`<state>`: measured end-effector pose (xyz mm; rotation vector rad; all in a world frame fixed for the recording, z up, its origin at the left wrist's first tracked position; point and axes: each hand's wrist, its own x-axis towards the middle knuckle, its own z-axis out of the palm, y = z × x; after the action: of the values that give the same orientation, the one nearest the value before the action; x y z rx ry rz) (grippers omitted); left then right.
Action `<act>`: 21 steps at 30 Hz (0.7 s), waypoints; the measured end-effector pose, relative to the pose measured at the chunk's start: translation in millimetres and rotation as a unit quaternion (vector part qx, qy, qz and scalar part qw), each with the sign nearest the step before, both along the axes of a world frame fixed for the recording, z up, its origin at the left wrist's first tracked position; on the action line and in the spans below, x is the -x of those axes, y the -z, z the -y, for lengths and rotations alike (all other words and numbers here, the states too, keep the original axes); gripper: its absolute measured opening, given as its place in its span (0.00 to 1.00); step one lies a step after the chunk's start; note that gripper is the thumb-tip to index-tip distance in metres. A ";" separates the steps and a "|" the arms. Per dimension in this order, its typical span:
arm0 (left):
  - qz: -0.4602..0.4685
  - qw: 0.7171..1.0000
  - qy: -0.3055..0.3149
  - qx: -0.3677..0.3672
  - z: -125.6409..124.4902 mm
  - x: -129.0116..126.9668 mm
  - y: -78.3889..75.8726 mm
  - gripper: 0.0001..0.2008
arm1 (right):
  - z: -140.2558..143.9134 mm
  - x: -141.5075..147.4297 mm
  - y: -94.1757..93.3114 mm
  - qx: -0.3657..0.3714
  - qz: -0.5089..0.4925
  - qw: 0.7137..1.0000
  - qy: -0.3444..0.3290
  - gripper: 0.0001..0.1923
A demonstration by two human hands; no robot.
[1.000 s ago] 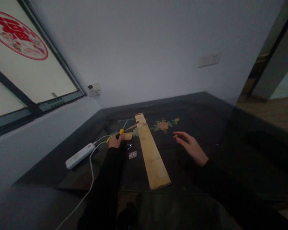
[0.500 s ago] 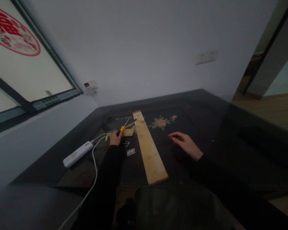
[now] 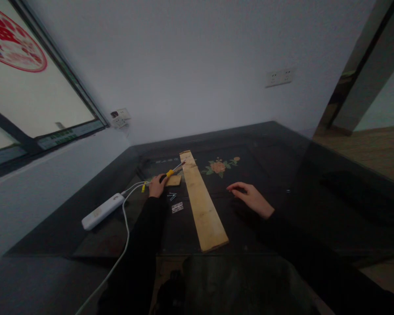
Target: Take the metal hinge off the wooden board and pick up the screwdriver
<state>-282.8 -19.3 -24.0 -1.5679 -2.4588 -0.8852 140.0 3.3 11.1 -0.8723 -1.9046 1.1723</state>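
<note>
My left hand [image 3: 157,186] grips the black and yellow handle of a screwdriver [image 3: 171,171], whose shaft points toward the far end of a long pale wooden plank [image 3: 202,204] lying lengthwise on the dark glass table [image 3: 282,157]. A small wooden block [image 3: 174,180] lies just right of that hand. Below it rest a few loose screws [image 3: 172,196] and a small metal hinge [image 3: 177,207]. My right hand [image 3: 249,197] hovers palm down over the table, right of the plank, fingers loosely spread and holding nothing.
A white power strip [image 3: 101,211] with a white cable [image 3: 118,258] lies at the table's left. A flower design [image 3: 218,166] shows under the glass. Wall sockets [image 3: 279,77] sit on the white wall; a window is at the left, a doorway at the right.
The screwdriver has tilted so its tip swings right toward the plank's far end. My right hand has drifted slightly left and lower. The view has shifted a little.
</note>
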 end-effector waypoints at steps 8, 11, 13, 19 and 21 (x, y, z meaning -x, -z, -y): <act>0.000 1.000 -0.021 0.006 0.7 1.7 -0.9 0.18 | 3.6 0.3 -4.7 -0.002 0.008 1.000 -0.014 0.12; 0.005 0.999 -0.049 0.004 0.2 1.2 -1.6 0.18 | 3.9 0.7 -5.1 0.003 0.011 1.000 -0.023 0.12; 0.009 0.998 -0.058 -0.005 -0.2 0.8 -1.8 0.19 | 3.4 1.3 -3.8 0.003 0.012 1.000 -0.028 0.12; 0.013 0.998 -0.045 -0.047 0.1 2.4 -0.3 0.21 | 20.5 7.8 -0.5 -0.031 0.025 0.999 -0.037 0.13; 0.011 0.997 -0.037 -0.062 1.0 4.4 0.8 0.21 | 37.6 11.1 -2.5 -0.067 0.033 0.995 -0.062 0.15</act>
<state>-287.2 -20.3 -24.8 -1.4243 -2.4074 -1.0272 128.9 -34.3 13.6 -0.7370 -2.0918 1.0847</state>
